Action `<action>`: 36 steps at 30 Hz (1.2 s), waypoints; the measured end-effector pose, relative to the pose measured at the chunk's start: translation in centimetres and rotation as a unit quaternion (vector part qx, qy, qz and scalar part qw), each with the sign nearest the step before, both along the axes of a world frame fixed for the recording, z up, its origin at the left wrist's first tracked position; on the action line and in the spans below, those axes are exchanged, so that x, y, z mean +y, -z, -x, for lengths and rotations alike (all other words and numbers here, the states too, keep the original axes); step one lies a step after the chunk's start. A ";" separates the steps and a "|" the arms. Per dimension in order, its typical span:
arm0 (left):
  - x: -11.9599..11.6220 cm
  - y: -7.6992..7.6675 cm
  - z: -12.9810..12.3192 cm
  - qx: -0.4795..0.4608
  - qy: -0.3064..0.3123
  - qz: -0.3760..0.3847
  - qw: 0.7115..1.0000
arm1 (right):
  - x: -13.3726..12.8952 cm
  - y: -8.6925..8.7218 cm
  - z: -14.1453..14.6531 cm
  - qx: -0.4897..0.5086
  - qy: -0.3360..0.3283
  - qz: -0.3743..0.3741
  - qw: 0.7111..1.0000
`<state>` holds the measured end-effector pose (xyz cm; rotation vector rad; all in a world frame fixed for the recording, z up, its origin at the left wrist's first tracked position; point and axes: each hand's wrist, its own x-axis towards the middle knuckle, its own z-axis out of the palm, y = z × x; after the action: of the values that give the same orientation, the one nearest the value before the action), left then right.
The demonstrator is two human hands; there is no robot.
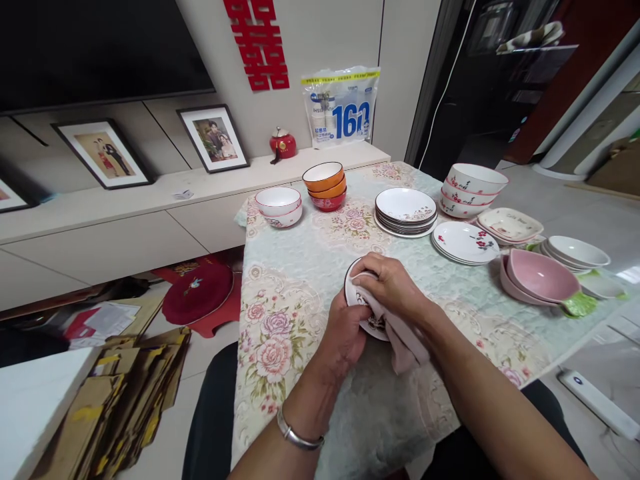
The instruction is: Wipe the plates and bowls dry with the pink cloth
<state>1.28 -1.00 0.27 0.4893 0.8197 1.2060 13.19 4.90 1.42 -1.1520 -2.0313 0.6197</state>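
My left hand (346, 327) grips the near left edge of a white plate (376, 331) with a dark rim and a printed pattern, its thumb lying over the face. My right hand (387, 280) is closed on a pale pink cloth (404, 340) and presses it against the plate, so much of the plate is hidden. The cloth's loose end hangs down toward the table. Beyond my hands stands a stack of dark-rimmed white plates (406, 203). To its right is a lower stack of flower-printed plates (465, 240).
Bowls in orange and red (324, 183) and white bowls (280, 205) stand at the far left of the flowered tablecloth (280, 327). On the right are tall white bowls (475, 187), square dishes (510, 225), pink bowls (543, 275) and small white bowls (577, 252). Flattened cardboard (125, 393) lies on the floor at left.
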 end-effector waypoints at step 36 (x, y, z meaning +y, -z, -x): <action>-0.2 -0.5 -0.4 0.001 -0.014 0.017 1.000 | 0.7 0.7 -2.0 -0.114 0.179 -0.016 0.977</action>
<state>1.64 -1.17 0.81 0.4536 0.8495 1.2155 15.14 5.63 0.74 -1.5818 -1.9382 0.2839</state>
